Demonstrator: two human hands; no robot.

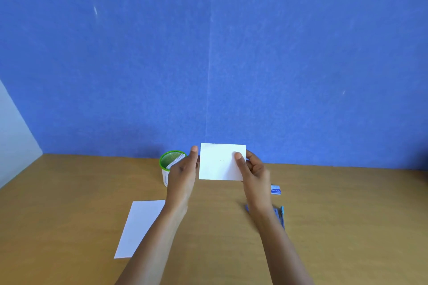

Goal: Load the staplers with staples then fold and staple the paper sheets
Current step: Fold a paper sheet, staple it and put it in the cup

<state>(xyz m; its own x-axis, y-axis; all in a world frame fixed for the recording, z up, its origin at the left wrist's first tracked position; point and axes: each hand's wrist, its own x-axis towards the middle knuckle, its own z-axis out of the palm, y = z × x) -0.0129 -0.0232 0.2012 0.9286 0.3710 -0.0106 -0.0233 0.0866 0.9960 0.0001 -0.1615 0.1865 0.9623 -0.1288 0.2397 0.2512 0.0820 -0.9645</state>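
Pinching the right side of the stapled folded paper (220,166), the right hand (253,169) holds it upright above the table (69,215). The left hand (181,173) meets its left edge, with its grasp unclear. A green mesh cup (170,157) stands by the far edge. A flat sheet (141,227) lies toward the near-left, and a staple box (276,190) and blue stapler (281,215) lie to the right.

This looks like an office desk: a wood-grain tabletop (69,215) stands against a blue felt partition (208,53). A green mesh cup (170,162) stands near the tabletop's far edge, with a stapler (280,216), a staple box (275,189) and a paper sheet (141,227) lying nearer.
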